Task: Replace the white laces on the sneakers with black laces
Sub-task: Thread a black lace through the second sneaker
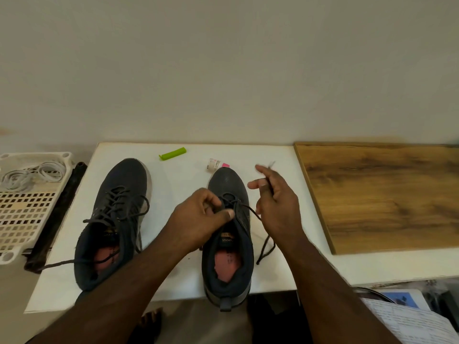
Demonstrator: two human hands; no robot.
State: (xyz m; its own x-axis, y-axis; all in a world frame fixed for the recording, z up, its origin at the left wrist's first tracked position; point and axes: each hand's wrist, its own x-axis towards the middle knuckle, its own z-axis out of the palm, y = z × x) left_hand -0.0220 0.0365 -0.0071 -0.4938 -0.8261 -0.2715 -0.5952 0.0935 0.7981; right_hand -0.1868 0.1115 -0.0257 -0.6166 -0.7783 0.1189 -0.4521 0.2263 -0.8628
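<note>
Two dark sneakers stand on a white board [178, 175], toes away from me. The left sneaker [114, 219] is laced in black, with loose ends trailing off toward the left. My left hand [198, 219] grips the right sneaker [227, 259] at its lower eyelets, thumb on the tongue. My right hand [275, 204] is raised to the right of that shoe and pinches a black lace [250, 210] that runs from the eyelets, its other end hanging down near the shoe's right side. The white laces [29, 175] lie coiled in a basket at the far left.
A cream plastic basket [24, 214] and a dark bar [57, 214] lie left of the board. A green clip [172, 153] and a small labelled tube [216, 165] sit near the board's far edge. A wooden panel [382, 194] lies to the right, with papers [409, 319] below it.
</note>
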